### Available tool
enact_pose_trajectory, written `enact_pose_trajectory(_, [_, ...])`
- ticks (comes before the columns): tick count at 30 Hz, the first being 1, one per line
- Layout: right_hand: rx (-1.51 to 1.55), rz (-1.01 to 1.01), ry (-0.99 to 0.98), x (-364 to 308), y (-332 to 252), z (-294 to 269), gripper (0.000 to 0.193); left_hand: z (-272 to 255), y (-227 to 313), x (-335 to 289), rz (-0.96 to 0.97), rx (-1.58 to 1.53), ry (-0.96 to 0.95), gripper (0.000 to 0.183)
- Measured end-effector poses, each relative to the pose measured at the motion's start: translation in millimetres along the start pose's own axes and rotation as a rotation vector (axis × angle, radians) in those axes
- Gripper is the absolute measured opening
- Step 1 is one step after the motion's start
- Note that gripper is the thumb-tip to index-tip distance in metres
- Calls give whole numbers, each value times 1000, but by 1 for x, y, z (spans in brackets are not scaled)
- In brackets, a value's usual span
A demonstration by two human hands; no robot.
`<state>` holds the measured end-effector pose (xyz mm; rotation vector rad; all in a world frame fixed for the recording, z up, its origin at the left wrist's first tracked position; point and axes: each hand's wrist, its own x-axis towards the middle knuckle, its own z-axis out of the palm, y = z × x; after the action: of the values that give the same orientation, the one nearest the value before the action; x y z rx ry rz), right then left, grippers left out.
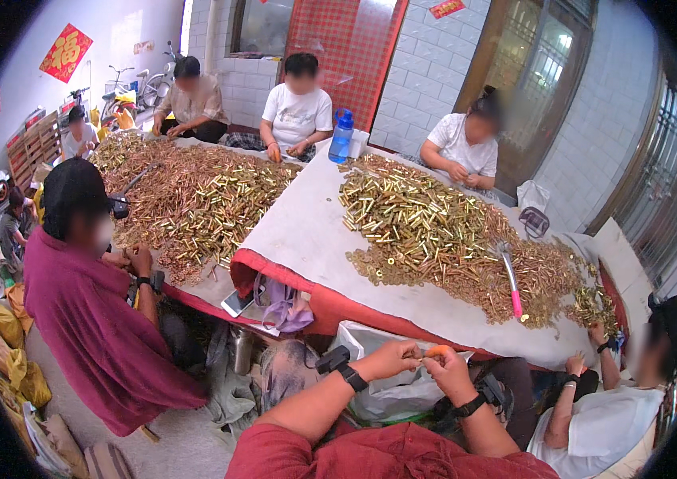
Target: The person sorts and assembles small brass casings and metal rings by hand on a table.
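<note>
Close together in front of my body, my left hand (390, 361) and my right hand (448, 371) meet at the fingertips. Both are closed in a pinch on a small part that I cannot make out. Something orange (439, 350) shows at the fingers of my right hand; it may be a finger cover. Beneath the hands gapes a white plastic bag (354, 338). Beyond them, a heap of gold-coloured metal sleeves (402, 217) lies on the pale cloth-covered table (298, 239), with small washers (378, 263) and copper-toned pieces around it.
A tool with a pink handle (516, 303) rests on the right heap. A blue bottle (341, 136) stands at the far edge. Another heap (194, 191) covers the left table. A person in a maroon wrap (99, 295) sits left, one in white (602, 415) right; several others sit around.
</note>
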<state>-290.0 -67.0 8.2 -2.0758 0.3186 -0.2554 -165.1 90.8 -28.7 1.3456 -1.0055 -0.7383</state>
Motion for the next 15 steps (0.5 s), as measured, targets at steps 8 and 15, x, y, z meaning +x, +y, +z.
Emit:
enact_pose_trajectory(8, [13,96,-60,4,-15,5,16,-12,5,-3,26,50,-19,11])
enact_pose_trajectory(15, [-20,162,-15,0,-19,6,18,-16,12,2,40,106,-33,16])
